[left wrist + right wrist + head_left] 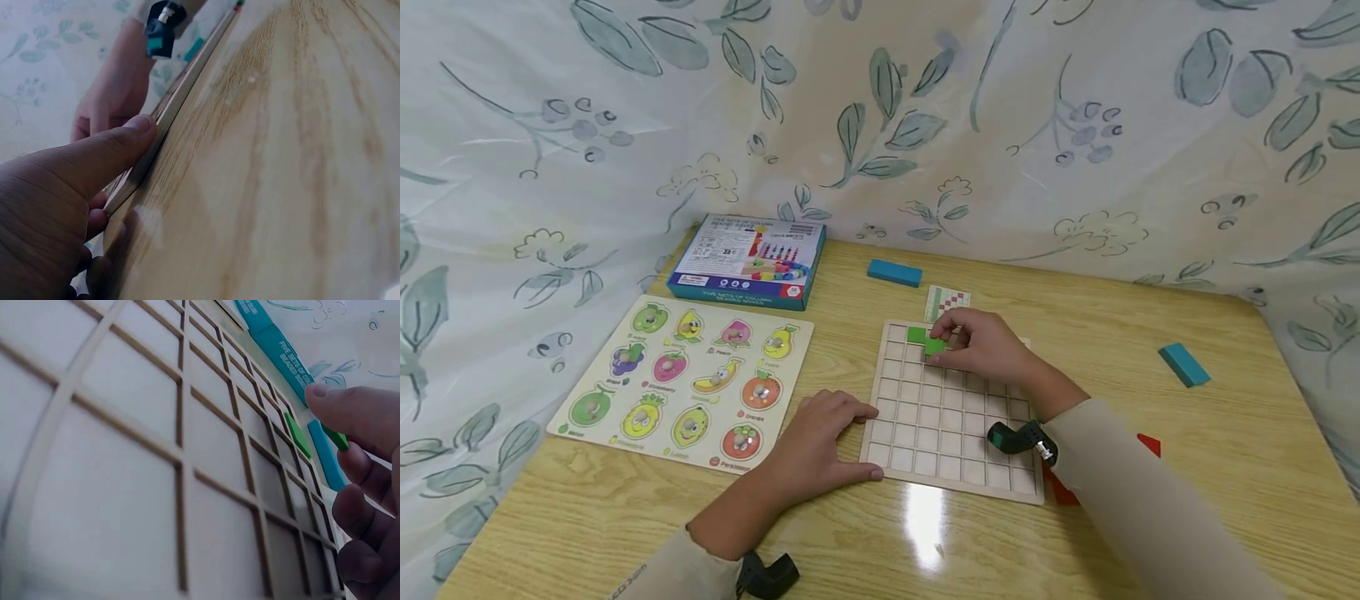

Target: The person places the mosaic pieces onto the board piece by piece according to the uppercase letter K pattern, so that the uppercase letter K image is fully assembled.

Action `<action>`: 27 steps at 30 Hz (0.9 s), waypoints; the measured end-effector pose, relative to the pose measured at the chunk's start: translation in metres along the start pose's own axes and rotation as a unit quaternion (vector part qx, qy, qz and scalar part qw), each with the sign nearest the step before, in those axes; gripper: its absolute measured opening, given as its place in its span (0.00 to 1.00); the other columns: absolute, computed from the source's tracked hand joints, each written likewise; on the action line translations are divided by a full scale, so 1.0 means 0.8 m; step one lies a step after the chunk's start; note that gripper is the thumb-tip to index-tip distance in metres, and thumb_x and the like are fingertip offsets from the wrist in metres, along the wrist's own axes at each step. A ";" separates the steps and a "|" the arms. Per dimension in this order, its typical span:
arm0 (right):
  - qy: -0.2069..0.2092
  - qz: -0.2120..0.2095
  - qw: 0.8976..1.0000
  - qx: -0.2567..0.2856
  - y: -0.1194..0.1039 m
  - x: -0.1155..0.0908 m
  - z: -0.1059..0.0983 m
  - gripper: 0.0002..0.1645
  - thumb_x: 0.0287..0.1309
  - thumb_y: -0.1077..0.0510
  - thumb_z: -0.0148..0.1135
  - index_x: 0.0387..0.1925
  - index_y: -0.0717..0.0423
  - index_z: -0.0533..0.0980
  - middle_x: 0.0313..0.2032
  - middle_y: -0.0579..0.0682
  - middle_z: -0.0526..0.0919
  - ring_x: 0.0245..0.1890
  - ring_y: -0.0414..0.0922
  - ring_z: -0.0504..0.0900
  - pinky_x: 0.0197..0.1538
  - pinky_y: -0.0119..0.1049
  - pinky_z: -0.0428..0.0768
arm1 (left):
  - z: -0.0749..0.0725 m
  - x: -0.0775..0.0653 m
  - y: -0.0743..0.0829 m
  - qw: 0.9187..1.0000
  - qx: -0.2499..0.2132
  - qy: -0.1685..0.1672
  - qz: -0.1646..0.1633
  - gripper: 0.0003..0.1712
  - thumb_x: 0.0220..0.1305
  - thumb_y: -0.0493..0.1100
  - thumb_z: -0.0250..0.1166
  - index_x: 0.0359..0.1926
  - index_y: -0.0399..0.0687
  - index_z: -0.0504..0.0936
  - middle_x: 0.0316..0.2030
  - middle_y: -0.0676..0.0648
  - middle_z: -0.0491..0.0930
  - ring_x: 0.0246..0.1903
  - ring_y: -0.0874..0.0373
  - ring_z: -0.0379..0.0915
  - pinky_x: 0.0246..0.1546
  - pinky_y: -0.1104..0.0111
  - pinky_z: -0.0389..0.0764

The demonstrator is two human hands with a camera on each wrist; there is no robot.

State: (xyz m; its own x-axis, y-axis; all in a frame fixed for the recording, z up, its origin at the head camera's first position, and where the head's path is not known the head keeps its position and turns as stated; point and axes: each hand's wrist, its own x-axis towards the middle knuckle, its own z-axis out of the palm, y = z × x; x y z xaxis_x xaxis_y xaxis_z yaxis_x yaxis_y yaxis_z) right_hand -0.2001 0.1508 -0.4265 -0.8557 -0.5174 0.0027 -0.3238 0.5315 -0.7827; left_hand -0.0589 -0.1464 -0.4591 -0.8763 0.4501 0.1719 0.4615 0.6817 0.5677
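A wooden grid board (938,421) lies flat on the table, its square cells divided by raised ridges. My right hand (988,346) pinches a green square tile (934,346) between thumb and fingers over the board's far part. In the right wrist view, this tile (337,438) is tilted and partly hidden by the thumb. Just left of it, a second green tile (916,335) sits in the far row. My left hand (820,442) rests at the board's near left corner, thumb (134,128) against its rim and index finger touching the left side.
A small pattern card (948,300) lies behind the board. Blue blocks (895,272) (1184,364) lie behind and right. Red pieces (1063,492) show partly under the right sleeve. At left are a fruit puzzle board (681,387) and a boxed set (747,260). A patterned curtain (880,125) hangs behind.
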 end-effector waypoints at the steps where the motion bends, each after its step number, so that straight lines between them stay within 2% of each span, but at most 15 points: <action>1: 0.001 0.002 1.000 0.002 -0.001 0.001 0.003 0.18 0.57 0.57 0.83 0.48 0.50 0.84 0.41 0.48 0.83 0.33 0.48 0.77 0.41 0.43 0.77 | 0.000 0.000 0.000 1.000 -0.001 0.000 0.000 0.41 0.51 0.67 0.84 0.61 0.55 0.85 0.50 0.58 0.81 0.51 0.58 0.72 0.62 0.50 0.69; 6: 0.004 0.007 1.000 -0.008 -0.004 0.004 0.013 0.19 0.58 0.55 0.83 0.48 0.50 0.84 0.42 0.48 0.82 0.36 0.48 0.75 0.43 0.45 0.76 | -0.002 0.001 0.002 1.000 -0.006 -0.001 0.002 0.41 0.51 0.66 0.84 0.61 0.54 0.85 0.51 0.57 0.81 0.53 0.57 0.73 0.63 0.50 0.69; 12: 0.018 -0.009 0.998 -0.057 -0.008 0.010 0.022 0.18 0.58 0.53 0.83 0.47 0.47 0.85 0.43 0.44 0.83 0.39 0.46 0.78 0.46 0.46 0.78 | -0.002 0.000 0.001 1.000 -0.003 -0.003 -0.001 0.40 0.52 0.67 0.83 0.61 0.55 0.84 0.51 0.57 0.81 0.52 0.58 0.73 0.62 0.50 0.69; 17: 0.029 0.001 0.995 -0.097 -0.007 0.014 0.028 0.17 0.59 0.49 0.82 0.47 0.44 0.85 0.44 0.41 0.83 0.41 0.46 0.78 0.48 0.45 0.77 | -0.004 0.002 0.003 1.000 -0.002 -0.007 -0.004 0.41 0.52 0.67 0.83 0.62 0.54 0.84 0.51 0.57 0.81 0.52 0.58 0.73 0.62 0.50 0.69; 27: 0.033 0.014 0.992 -0.124 -0.008 0.013 0.034 0.16 0.61 0.47 0.80 0.48 0.42 0.86 0.48 0.41 0.85 0.40 0.44 0.80 0.48 0.47 0.78 | -0.003 0.001 0.002 1.000 -0.001 -0.006 -0.003 0.41 0.51 0.66 0.84 0.62 0.54 0.84 0.51 0.57 0.81 0.52 0.57 0.73 0.63 0.50 0.69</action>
State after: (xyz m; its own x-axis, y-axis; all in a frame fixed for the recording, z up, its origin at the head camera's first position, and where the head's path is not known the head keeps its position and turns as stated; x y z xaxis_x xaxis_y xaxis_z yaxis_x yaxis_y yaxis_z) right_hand -0.1961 0.1234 -0.4385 -0.8872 -0.4603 0.0306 -0.3828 0.6976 -0.6057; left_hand -0.0592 -0.1466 -0.4563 -0.8774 0.4528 0.1585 0.4557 0.6833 0.5705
